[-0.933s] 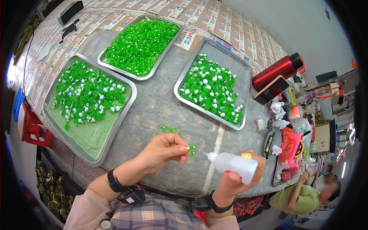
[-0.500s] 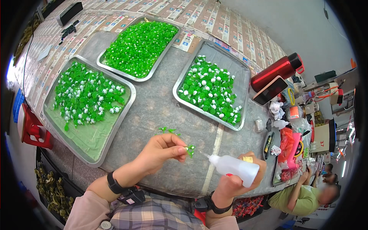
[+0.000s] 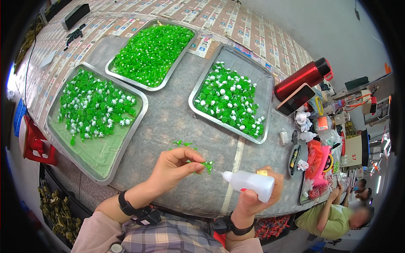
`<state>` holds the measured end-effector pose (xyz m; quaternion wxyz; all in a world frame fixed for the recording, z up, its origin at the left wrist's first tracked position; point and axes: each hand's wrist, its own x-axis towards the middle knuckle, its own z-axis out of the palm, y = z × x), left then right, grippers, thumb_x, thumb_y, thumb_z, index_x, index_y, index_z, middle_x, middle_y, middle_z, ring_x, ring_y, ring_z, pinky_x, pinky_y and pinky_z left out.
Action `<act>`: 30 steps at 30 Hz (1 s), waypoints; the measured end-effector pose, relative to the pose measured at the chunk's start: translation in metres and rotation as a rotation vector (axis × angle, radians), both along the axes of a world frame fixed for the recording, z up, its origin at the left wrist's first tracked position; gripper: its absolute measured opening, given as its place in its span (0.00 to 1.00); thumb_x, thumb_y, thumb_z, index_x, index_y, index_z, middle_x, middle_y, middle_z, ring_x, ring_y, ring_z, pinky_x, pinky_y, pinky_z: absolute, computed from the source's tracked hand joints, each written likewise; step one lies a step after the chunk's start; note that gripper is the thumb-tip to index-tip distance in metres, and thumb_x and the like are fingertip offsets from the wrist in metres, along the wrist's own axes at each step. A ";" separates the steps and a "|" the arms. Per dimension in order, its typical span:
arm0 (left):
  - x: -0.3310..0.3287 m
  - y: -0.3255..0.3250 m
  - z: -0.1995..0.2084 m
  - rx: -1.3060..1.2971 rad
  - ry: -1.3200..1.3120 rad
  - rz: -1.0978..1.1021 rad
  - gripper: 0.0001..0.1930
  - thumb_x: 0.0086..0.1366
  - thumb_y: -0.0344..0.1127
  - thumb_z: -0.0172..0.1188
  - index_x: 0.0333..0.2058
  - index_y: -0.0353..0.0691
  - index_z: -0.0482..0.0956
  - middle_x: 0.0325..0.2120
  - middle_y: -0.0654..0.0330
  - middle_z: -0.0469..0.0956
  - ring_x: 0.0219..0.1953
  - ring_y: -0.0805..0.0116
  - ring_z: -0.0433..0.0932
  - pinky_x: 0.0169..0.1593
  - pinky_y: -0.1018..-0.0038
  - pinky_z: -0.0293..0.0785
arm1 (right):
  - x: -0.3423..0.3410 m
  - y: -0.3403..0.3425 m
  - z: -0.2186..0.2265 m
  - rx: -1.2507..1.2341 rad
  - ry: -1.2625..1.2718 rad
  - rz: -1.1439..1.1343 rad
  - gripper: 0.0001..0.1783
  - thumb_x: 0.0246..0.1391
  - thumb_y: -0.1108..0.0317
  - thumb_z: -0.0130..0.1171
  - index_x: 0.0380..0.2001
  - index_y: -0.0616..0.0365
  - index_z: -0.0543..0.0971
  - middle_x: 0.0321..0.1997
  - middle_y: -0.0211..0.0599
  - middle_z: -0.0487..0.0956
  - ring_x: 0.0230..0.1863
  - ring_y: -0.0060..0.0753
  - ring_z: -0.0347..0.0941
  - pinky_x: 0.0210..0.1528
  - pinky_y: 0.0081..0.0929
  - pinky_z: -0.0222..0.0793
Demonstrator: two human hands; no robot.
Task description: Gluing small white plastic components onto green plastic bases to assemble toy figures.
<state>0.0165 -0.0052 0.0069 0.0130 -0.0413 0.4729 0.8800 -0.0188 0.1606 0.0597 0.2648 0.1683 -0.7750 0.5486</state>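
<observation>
While the leftmost metal tray (image 3: 101, 156) is holding a heap of green pieces (image 3: 95, 105) with spotted white balls, a second tray (image 3: 148, 88), farther back, is carrying a denser heap of smaller green bits (image 3: 154, 52). Left hand (image 3: 173, 166): grip is clamping, thumb and fingers together, on a small green sprig (image 3: 209, 166) above the tabletop (image 3: 164, 122). Loose sprigs (image 3: 178, 143) are lying just beyond this hand. Farther right, a third tray (image 3: 262, 95) is holding more green-and-white pieces (image 3: 228, 97). White squeeze bottle (image 3: 249, 183) is tilting, its thin nozzle pointing leftward at the pinched sprig; contact at the tip: cannot tell. Right hand (image 3: 256, 205): grip is closing around the bottle body. Beyond, a phone (image 3: 295, 99) is resting just beside a red flask (image 3: 300, 80).
</observation>
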 end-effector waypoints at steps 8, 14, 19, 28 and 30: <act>-0.001 0.002 0.001 0.008 -0.014 0.024 0.04 0.51 0.23 0.54 0.27 0.34 0.72 0.25 0.59 0.71 0.27 0.73 0.72 0.32 0.79 0.70 | -0.014 0.030 -0.001 -0.268 0.020 -0.190 0.23 0.40 0.56 0.58 0.32 0.63 0.64 0.27 0.34 0.67 0.24 0.25 0.65 0.24 0.21 0.64; -0.001 0.001 -0.001 0.003 -0.088 0.064 0.04 0.51 0.23 0.54 0.28 0.34 0.72 0.25 0.60 0.73 0.27 0.75 0.72 0.32 0.81 0.69 | -0.055 0.100 -0.017 -0.209 -0.448 -0.141 0.17 0.44 0.74 0.52 0.39 0.63 0.64 0.38 0.39 0.70 0.38 0.26 0.68 0.37 0.20 0.65; -0.002 0.003 0.000 -0.003 -0.095 0.054 0.04 0.51 0.24 0.54 0.28 0.35 0.72 0.24 0.61 0.73 0.26 0.74 0.73 0.32 0.80 0.69 | -0.065 0.161 -0.077 -0.122 -0.486 -0.188 0.20 0.43 0.77 0.53 0.42 0.63 0.62 0.41 0.39 0.69 0.40 0.24 0.66 0.41 0.20 0.63; -0.003 0.000 -0.004 0.006 -0.114 0.064 0.04 0.51 0.24 0.55 0.28 0.34 0.72 0.23 0.61 0.73 0.26 0.74 0.72 0.32 0.80 0.69 | -0.100 0.070 0.010 0.630 -0.118 -0.178 0.13 0.39 0.74 0.55 0.34 0.58 0.72 0.34 0.39 0.70 0.34 0.39 0.67 0.35 0.29 0.63; -0.003 0.002 -0.003 -0.005 -0.097 0.057 0.04 0.51 0.25 0.55 0.29 0.34 0.72 0.23 0.61 0.73 0.26 0.75 0.72 0.32 0.80 0.69 | -0.143 0.072 -0.017 0.799 -0.142 -0.091 0.12 0.38 0.73 0.55 0.32 0.56 0.73 0.30 0.41 0.70 0.33 0.41 0.67 0.34 0.32 0.62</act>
